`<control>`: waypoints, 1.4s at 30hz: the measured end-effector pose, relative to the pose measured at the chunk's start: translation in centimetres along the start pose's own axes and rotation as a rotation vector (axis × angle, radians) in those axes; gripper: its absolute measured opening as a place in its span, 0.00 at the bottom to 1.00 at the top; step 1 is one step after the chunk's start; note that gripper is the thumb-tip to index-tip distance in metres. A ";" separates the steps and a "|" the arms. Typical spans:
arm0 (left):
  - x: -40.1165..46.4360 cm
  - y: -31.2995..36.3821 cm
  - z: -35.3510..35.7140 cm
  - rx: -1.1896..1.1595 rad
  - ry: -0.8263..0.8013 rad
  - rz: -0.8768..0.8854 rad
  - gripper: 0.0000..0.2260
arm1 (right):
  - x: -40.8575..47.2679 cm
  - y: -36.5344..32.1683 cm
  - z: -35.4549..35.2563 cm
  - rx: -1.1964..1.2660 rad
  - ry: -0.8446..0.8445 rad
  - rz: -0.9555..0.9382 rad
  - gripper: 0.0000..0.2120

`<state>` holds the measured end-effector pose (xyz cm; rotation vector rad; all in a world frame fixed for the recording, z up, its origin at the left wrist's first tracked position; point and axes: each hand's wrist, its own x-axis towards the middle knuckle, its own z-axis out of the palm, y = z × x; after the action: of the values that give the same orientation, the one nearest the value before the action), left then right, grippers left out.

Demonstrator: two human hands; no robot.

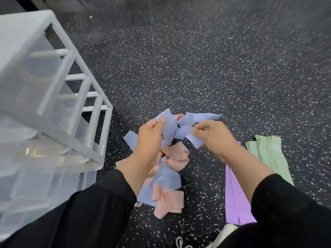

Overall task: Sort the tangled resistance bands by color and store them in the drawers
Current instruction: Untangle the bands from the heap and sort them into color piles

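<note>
Left hand [152,135] and right hand [211,135]: fingers pinch flat periwinkle-blue elastic band [169,129], knotted with peach-pink bands [176,155]. Risk: hard pull tightens knot, probably; pink drags along, colours mix.

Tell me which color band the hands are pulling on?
The blue band. Both hands pinch it; pink ones hang tangled below, purple and green lie flat on the floor.

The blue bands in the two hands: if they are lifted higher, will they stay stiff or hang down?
Probably floppy: the blue bands fold and droop between the left hand and right hand. Likely light, since a fingertip pinch holds them. They may drag the pink bands along, as both colors look tangled.
</note>
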<state>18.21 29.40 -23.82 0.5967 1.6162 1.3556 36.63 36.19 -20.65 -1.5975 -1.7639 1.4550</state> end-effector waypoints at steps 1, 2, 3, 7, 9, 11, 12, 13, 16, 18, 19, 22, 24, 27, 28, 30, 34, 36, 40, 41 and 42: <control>-0.4 0.7 -0.3 -0.003 0.001 0.025 0.18 | -1.0 -1.3 -0.2 0.053 -0.036 -0.022 0.07; -0.7 1.6 -0.4 -0.003 0.010 0.047 0.17 | -2.0 -2.5 -0.5 0.105 -0.083 -0.034 0.11; -1.2 2.6 -0.7 -0.004 0.015 0.074 0.17 | -2.9 -3.9 -0.8 0.149 -0.120 -0.046 0.15; -3.4 6.6 -1.6 -0.023 0.010 0.145 0.18 | -6.2 -8.7 -1.9 0.114 -0.201 -0.121 0.20; -5.1 8.8 -2.3 -0.057 0.001 0.173 0.17 | -8.0 -10.9 -2.6 0.102 -0.218 -0.153 0.21; -7.3 10.9 -3.1 -0.081 -0.028 0.199 0.18 | -10.2 -12.9 -3.2 0.075 -0.234 -0.185 0.21; -8.4 11.8 -3.4 -0.087 -0.041 0.213 0.20 | -11.3 -13.8 -3.5 0.048 -0.241 -0.202 0.21; -9.4 12.8 -3.8 -0.084 -0.045 0.230 0.21 | -12.4 -14.8 -3.9 0.022 -0.244 -0.222 0.21; -12.4 15.6 -4.8 -0.070 -0.034 0.311 0.14 | -15.9 -17.1 -4.6 0.020 -0.276 -0.273 0.23; -14.5 17.1 -5.3 -0.070 -0.038 0.323 0.10 | -17.9 -18.1 -4.4 0.018 -0.255 -0.302 0.24; -15.5 17.6 -5.7 -0.072 -0.042 0.332 0.10 | -18.7 -18.5 -4.3 0.012 -0.230 -0.321 0.23; -18.2 18.5 -6.7 -0.056 -0.057 0.367 0.11 | -21.2 -19.6 -3.5 -0.078 -0.113 -0.447 0.04; -19.7 18.7 -7.4 -0.071 -0.075 0.373 0.10 | -22.4 -20.3 -3.0 -0.283 0.006 -0.520 0.14; -21.6 18.9 -8.3 -0.134 -0.078 0.346 0.13 | -24.2 -21.0 -2.3 -0.560 0.131 -0.589 0.22; -22.0 18.9 -8.6 -0.161 -0.080 0.336 0.13 | -24.8 -21.2 -2.1 -0.566 0.142 -0.608 0.22; -23.0 19.1 -8.9 -0.205 -0.091 0.327 0.12 | -25.4 -21.3 -1.8 -0.502 0.128 -0.628 0.18; -24.6 18.9 -9.3 -0.197 -0.093 0.325 0.13 | -26.7 -21.7 -1.4 -0.382 0.059 -0.675 0.04; -25.1 18.7 -9.6 -0.194 -0.092 0.330 0.13 | -27.1 -21.8 -1.0 -0.395 0.033 -0.673 0.05; -26.1 18.0 -10.1 -0.131 -0.146 0.344 0.16 | -27.6 -21.6 0.0 -0.350 -0.002 -0.676 0.04; -26.3 17.8 -10.1 -0.121 -0.153 0.341 0.16 | -27.6 -21.5 0.3 -0.328 0.012 -0.681 0.03; -26.4 17.6 -10.2 -0.127 -0.159 0.332 0.16 | -27.7 -21.4 0.6 -0.313 0.031 -0.683 0.02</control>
<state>18.38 7.53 1.32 0.9013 1.3325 1.5941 33.41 15.03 6.99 -0.9524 -2.2860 0.8560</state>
